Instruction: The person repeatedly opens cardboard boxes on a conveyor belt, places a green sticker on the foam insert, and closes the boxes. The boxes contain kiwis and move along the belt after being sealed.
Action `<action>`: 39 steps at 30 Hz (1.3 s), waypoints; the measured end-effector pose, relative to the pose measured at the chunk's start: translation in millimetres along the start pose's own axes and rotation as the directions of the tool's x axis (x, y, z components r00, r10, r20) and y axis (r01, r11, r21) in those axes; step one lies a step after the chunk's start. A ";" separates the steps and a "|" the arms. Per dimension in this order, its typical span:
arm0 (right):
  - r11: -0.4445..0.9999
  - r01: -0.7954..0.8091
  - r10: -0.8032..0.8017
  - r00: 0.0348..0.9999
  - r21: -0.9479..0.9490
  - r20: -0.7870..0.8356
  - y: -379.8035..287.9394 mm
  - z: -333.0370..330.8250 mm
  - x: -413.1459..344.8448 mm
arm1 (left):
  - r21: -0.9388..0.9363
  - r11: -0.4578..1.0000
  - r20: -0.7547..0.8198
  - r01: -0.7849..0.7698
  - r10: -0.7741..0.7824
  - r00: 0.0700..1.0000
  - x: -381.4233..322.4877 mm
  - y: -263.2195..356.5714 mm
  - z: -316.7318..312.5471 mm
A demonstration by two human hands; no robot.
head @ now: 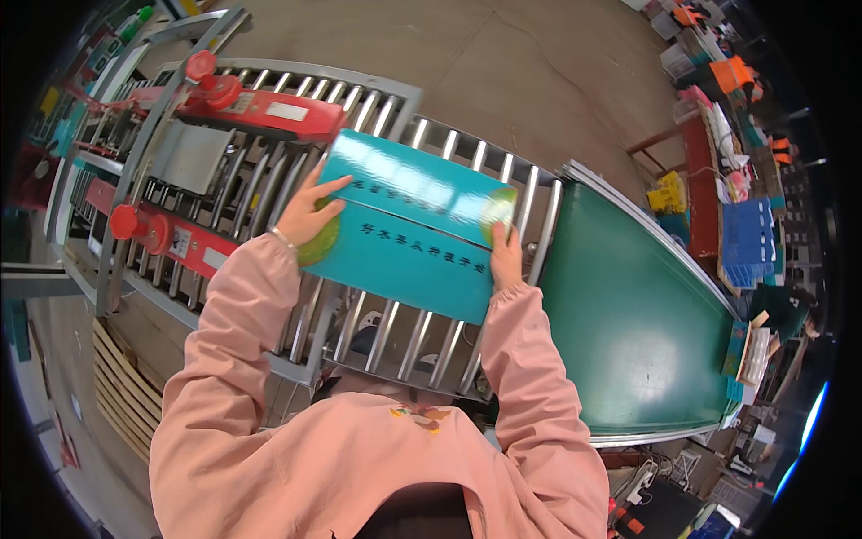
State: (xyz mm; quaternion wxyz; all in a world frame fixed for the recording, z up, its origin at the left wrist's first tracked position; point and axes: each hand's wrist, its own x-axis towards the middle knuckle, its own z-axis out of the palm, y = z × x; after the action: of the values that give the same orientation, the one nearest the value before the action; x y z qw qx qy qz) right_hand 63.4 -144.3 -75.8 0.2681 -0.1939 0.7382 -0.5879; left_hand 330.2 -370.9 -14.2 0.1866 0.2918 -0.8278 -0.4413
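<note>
A teal printed cardboard box (404, 249) with two top flaps meeting at a narrow seam lies over the metal rollers. My left hand (306, 212) grips its left end, fingers spread over the top near the seam. At the right end, my right hand (506, 256) holds the edge with its fingertips on the green printed patch. The box bears writing and strong glare. Its underside is hidden, so whether it rests on the rollers I cannot tell.
A roller conveyor (377, 337) runs beneath, with red guide rails (269, 113) of a carton-sealing machine on the left. A green belt conveyor (640, 323) adjoins on the right. Blue crates (747, 232) stand farther right, and a person (784, 310) is near the belt's far end.
</note>
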 end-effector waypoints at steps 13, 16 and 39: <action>0.852 -0.162 -0.014 0.943 0.498 0.331 -21.3 204.2 -21.0 | 0.767 0.618 0.081 -0.174 0.176 0.981 16.8 38.7 43.7; 0.690 -0.653 0.334 0.671 0.313 0.662 -41.5 80.2 -48.3 | 0.840 0.511 0.126 -0.183 0.143 0.982 18.6 7.5 23.2; 0.561 -0.806 0.307 -0.008 0.188 -0.952 229.9 -434.8 -570.1 | 0.168 0.639 0.858 -0.751 0.281 0.430 -50.3 203.2 378.8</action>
State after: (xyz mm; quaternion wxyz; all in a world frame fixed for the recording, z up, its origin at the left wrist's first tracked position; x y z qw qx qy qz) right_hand 244.1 584.5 -131.9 -0.0432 0.4571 0.8569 -0.2342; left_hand 89.1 -13.3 -51.0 -0.1411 -0.1700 -0.9571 -0.1877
